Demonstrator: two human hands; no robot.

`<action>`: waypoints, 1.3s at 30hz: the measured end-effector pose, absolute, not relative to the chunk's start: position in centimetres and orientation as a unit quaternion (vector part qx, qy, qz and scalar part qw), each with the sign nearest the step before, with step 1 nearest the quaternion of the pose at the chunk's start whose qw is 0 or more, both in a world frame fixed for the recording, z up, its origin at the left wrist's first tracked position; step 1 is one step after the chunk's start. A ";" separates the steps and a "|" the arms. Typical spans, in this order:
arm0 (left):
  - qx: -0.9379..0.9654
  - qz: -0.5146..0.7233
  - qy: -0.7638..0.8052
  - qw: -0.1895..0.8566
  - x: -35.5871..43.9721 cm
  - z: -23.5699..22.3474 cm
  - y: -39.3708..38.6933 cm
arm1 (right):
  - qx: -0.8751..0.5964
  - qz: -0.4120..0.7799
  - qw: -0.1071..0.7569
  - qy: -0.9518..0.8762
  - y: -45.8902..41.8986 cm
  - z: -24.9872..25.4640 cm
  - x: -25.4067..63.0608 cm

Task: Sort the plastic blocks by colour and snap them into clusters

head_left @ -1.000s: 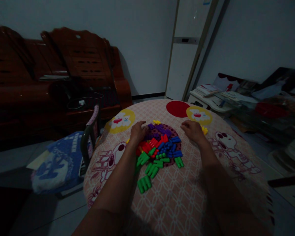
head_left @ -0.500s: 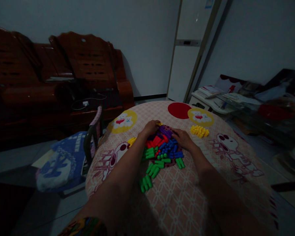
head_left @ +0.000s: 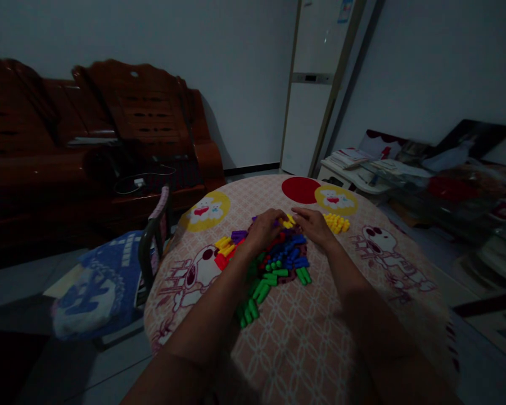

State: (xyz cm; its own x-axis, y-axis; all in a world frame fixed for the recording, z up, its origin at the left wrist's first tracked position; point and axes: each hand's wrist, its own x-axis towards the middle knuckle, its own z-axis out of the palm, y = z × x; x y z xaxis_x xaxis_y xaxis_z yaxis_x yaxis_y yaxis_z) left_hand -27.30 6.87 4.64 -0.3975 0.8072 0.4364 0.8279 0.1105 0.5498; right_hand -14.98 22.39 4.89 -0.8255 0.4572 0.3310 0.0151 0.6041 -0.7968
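Blocks [head_left: 288,221] in yellow sit just right of the frame's centre, between the curled left hand [head_left: 265,229] and the right hand [head_left: 315,226]; whether either grips them, I cannot tell. Blue pieces [head_left: 294,247] and green pieces [head_left: 261,290] lie lower, mid-frame, on the table [head_left: 303,326].

Premises: a home, apparently a living room.
Noted: carved, varnished wooden seating [head_left: 152,109] against a plain wall [head_left: 244,73], a white charger [head_left: 139,183] on its seat; a tall white appliance [head_left: 306,126] with a small display panel [head_left: 311,78]; a round table [head_left: 307,332] in pink cloth [head_left: 278,354] printed with cartoon figures [head_left: 379,239]; a chair [head_left: 145,250] carrying a blue patterned cover [head_left: 99,287]; a white side cabinet [head_left: 358,180] stacked with papers [head_left: 346,158]; pale floor tiles [head_left: 122,368].
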 end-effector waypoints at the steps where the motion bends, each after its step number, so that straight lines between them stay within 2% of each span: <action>1: -0.554 -0.381 -0.741 0.006 -26.5 4.4 7.0 | -0.138 0.446 0.241 -0.851 22.1 5.0 -14.8; 5: -0.573 -0.394 -0.719 -0.015 -24.9 3.3 7.4 | -0.197 0.508 0.201 -0.814 22.5 4.9 -13.0; 7: -0.568 -0.401 -0.719 -0.006 -25.1 3.1 7.5 | -0.259 0.507 0.260 -0.780 24.1 5.0 -11.5; 9: -0.545 -0.405 -0.734 0.011 -25.8 3.1 7.4 | -0.323 0.476 0.360 -0.735 26.3 5.0 -9.7; 11: -0.516 -0.408 -0.753 0.021 -27.0 3.2 7.1 | -0.379 0.410 0.448 -0.698 28.6 4.7 -8.0; 13: -0.487 -0.409 -0.771 0.024 -28.5 3.3 6.4 | -0.426 0.323 0.488 -0.690 30.2 4.0 -6.6; 16: -0.431 -0.405 -0.805 0.036 -31.2 3.4 4.8 | -0.465 0.214 0.479 -0.713 31.2 2.7 -5.6; 19: -0.367 -0.381 -0.848 0.025 -33.9 3.2 2.7 | -0.462 0.162 0.451 -0.747 31.2 1.5 -5.6; 25: -0.298 -0.308 -0.903 -0.025 -37.3 2.1 -0.5 | -0.449 0.123 0.410 -0.784 31.1 0.4 -6.6; 32: -0.308 -0.256 -0.911 -0.097 -37.7 2.4 -2.6 | -0.406 0.085 0.373 -0.830 31.0 -0.3 -6.7; 35: -0.317 -0.244 -0.909 -0.115 -37.2 2.9 -3.1 | -0.403 0.062 0.391 -0.825 31.0 -0.3 -6.4; 39: -0.312 -0.217 -0.919 -0.110 -36.9 3.4 -3.8 | -0.389 0.040 0.458 -0.798 30.1 0.6 -6.7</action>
